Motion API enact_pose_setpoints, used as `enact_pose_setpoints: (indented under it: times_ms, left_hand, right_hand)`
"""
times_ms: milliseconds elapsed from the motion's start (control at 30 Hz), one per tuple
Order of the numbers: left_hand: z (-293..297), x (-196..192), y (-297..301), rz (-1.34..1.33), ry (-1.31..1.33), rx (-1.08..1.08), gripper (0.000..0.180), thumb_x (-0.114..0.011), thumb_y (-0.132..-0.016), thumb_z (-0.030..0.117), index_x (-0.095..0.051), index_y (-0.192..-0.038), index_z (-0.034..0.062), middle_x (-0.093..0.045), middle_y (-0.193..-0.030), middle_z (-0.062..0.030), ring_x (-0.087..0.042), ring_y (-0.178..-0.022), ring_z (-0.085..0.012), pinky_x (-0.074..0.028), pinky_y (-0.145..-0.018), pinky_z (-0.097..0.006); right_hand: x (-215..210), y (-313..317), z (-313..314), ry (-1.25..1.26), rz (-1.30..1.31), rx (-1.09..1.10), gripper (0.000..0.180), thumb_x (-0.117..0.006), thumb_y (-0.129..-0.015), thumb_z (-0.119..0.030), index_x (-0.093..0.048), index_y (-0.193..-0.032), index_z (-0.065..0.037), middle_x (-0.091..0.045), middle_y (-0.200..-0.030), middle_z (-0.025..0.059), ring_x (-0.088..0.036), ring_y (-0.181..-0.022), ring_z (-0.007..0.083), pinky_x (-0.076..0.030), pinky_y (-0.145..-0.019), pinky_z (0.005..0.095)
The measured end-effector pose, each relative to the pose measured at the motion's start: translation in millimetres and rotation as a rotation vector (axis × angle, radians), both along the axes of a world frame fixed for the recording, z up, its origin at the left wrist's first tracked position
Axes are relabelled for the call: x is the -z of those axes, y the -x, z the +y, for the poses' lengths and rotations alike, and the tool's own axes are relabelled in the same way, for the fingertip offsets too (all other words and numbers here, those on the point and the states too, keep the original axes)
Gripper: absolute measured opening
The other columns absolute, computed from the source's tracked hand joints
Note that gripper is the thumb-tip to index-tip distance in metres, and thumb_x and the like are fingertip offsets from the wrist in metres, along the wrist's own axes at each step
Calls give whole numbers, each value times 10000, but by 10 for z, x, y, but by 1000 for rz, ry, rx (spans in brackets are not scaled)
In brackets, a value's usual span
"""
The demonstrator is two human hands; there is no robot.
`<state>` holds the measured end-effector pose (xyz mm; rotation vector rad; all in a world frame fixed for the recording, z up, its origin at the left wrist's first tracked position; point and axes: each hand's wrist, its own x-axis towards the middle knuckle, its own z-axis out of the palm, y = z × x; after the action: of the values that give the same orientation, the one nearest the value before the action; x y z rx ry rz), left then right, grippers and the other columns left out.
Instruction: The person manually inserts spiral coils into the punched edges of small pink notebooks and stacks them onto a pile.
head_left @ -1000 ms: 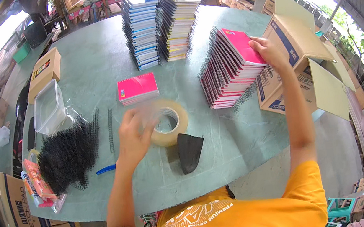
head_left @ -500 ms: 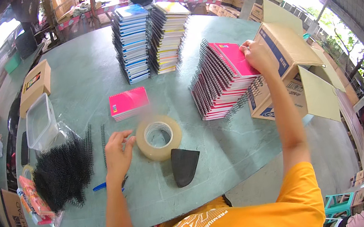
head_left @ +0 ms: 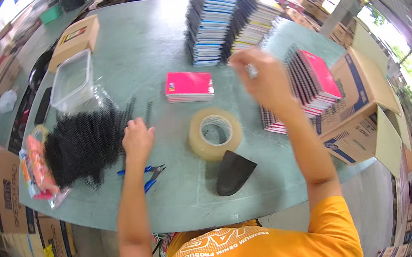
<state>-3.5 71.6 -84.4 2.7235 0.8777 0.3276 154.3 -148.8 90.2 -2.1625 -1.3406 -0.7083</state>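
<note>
My left hand (head_left: 137, 140) rests at the right side of a heap of black spiral binding coils (head_left: 83, 144). Its thumb stands apart from the fingers, and nothing shows in its grasp. Blue-handled cutters (head_left: 154, 176) lie by that wrist. Raised over the table, my right hand (head_left: 264, 79) is blurred and its fingers are bent; whether it holds anything is unclear. Beyond my left hand sits a short stack of pink notebooks (head_left: 189, 86), with no coil seen on it. A tall stack of spiral-bound pink notebooks (head_left: 319, 74) stands right of my right hand, partly covered by the forearm.
A large tape roll (head_left: 197, 135) and a dark curved pad (head_left: 235, 172) lie centrally. Blue notebooks (head_left: 215, 23) and yellow ones (head_left: 256, 18) are stacked behind. An open carton (head_left: 351, 88) stands right; a clear plastic tub (head_left: 72, 81) and cardboard box (head_left: 74, 39) are left.
My right hand has left the top of the tall pink stack and moved left. My left hand has shifted toward the coil heap. The view has turned left, and the cutters are now uncovered.
</note>
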Motion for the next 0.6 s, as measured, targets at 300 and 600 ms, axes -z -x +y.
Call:
enact_pose_setpoints:
  times_ms: [300,600]
  left_hand:
    - [45,-182,-34,-285,241,-55,208,-618,-789,136,-517,-939,32,-607,-900,-195,-601,-851,-369,-484,-700,-434]
    - [-115,-587,7,-1133,846,160,296,-672,-809,147,-574,-1059,23,-530,-749,-16,-505,-647,-88,-451,-583,-235]
  right_hand:
    - [1480,-356,821,275,92,-58,262,-660,-747,-198,-623,-985,-94,-615,-995,97,-567,-971,297,-467,-805,382]
    - [1275,-299,454,-27,522,-19,197,-587,-826,-66,-590,-1022,-65,-623,-1026,71,-610,-914,211,-484,-778,338]
